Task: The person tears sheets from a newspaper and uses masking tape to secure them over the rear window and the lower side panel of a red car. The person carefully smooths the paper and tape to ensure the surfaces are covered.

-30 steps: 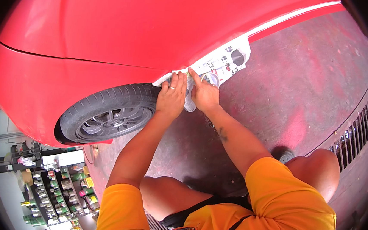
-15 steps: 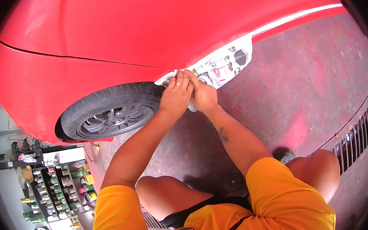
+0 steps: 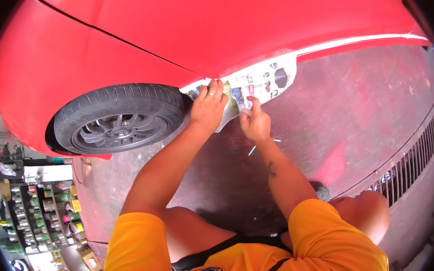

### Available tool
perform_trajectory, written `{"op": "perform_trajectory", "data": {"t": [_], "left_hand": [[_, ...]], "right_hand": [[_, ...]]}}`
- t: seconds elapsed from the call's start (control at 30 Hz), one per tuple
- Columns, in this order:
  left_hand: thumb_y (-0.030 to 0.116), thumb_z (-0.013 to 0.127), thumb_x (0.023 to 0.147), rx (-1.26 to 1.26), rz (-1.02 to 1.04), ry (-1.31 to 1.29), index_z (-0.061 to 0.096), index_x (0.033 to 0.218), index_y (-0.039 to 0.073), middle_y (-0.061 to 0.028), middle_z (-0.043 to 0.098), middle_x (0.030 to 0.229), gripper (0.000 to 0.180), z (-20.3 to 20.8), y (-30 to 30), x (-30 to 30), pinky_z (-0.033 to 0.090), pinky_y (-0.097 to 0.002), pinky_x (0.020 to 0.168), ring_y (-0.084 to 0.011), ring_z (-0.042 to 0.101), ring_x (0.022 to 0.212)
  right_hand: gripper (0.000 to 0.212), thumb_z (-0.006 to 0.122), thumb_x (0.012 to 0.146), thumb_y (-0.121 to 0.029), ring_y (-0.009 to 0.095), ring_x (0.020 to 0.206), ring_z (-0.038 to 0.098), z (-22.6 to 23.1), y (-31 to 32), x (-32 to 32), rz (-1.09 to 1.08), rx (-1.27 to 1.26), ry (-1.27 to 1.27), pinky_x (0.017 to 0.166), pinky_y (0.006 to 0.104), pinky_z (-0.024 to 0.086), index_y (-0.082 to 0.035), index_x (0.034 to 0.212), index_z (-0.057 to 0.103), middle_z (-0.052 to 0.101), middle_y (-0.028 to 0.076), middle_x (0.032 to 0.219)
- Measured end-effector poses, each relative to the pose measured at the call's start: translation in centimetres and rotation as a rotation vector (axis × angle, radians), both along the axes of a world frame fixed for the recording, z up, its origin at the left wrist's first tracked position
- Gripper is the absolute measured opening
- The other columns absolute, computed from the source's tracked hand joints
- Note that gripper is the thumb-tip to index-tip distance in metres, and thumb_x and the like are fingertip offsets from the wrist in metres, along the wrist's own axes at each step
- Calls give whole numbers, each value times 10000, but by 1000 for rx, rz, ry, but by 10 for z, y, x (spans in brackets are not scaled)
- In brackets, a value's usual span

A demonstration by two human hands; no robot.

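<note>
A printed newspaper sheet (image 3: 267,83) hangs along the lower edge of a red car body (image 3: 185,26), just behind the wheel (image 3: 120,128). My left hand (image 3: 207,112), a ring on one finger, presses its outstretched fingers flat against the sheet's upper edge by the panel seam. To its right, my right hand (image 3: 256,124) is closed, its curled fingers at the lower edge of the sheet. A white strip (image 3: 357,43) runs from the sheet to the right along the sill; I cannot tell whether it is tape.
A thin pale stick (image 3: 252,150) lies on the stained floor (image 3: 326,103) by my right wrist. A metal floor grate (image 3: 413,163) curves along the right. Shelves (image 3: 37,218) with many small cans and boxes stand at the lower left, near a cardboard box (image 3: 89,259).
My right hand has drawn away from my left, down and to the right, to the sheet's lower edge. My left hand stays on the sheet. The view has turned somewhat.
</note>
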State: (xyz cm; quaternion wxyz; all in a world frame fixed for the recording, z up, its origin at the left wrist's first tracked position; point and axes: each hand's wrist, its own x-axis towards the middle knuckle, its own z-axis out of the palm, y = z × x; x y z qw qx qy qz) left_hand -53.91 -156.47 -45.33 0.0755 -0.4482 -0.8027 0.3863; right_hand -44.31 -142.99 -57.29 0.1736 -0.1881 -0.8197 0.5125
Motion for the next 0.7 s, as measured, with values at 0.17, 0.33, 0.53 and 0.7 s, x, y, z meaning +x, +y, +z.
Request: {"op": "perform_trajectory", "data": {"t": [0.17, 0.33, 0.53, 0.7], "left_hand": [[330, 613, 989, 81, -27, -20, 632, 1375, 111, -177, 436, 1643, 444, 0, -10, -5, 273, -513, 1188, -319, 344, 1543], [288, 769, 888, 461, 117, -407, 720, 1239, 132, -167, 599, 1479, 387, 60, -18, 34, 378, -455, 1129, -300, 515, 1415], [186, 840, 878, 1280, 749, -855, 760, 1074, 54, -144, 727, 1053, 250, 45, -117, 30, 574, -411, 819, -310, 735, 969], [167, 887, 834, 1261, 562, -731, 745, 1132, 54, -95, 702, 1133, 349, 36, -136, 43, 546, -381, 929, -259, 701, 1071]], "right_hand": [[496, 695, 896, -186, 309, 890, 760, 6, -15, -5, 436, -167, -241, 810, 427, 579, -87, 1357, 543, 772, 178, 946], [401, 721, 958, -109, 149, 973, 710, 20, 0, -17, 777, -749, -263, 868, 299, 532, -20, 1314, 559, 773, 135, 1036], [305, 656, 1005, -4, 148, 1043, 703, 31, -27, -29, 993, -723, -223, 970, 301, 513, -6, 1305, 601, 774, 93, 1124], [512, 579, 960, 104, 87, 1045, 659, 51, -50, -23, 958, -765, -104, 914, 268, 492, -23, 1456, 562, 769, 66, 1131]]}}
